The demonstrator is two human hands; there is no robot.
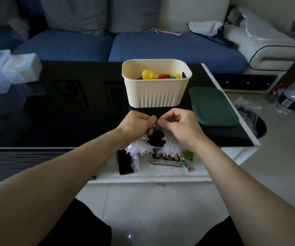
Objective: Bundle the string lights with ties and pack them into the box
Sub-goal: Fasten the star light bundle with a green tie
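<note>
Pinching a small green tie (157,125), left hand (137,125) and right hand (177,127), string lights (170,145) half hidden beneath.

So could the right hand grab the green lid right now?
Probably not yet: the right hand is busy pinching a green tie on the string lights. The green lid lies uncovered just beside it.

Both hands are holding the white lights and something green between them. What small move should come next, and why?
Probably finish twisting the green tie tight. The left hand and right hand pinch it between their fingertips, above the white string lights hanging in two bunches, so the bundle seems not yet secured. The cream box stands open just behind, its green lid beside it.
</note>
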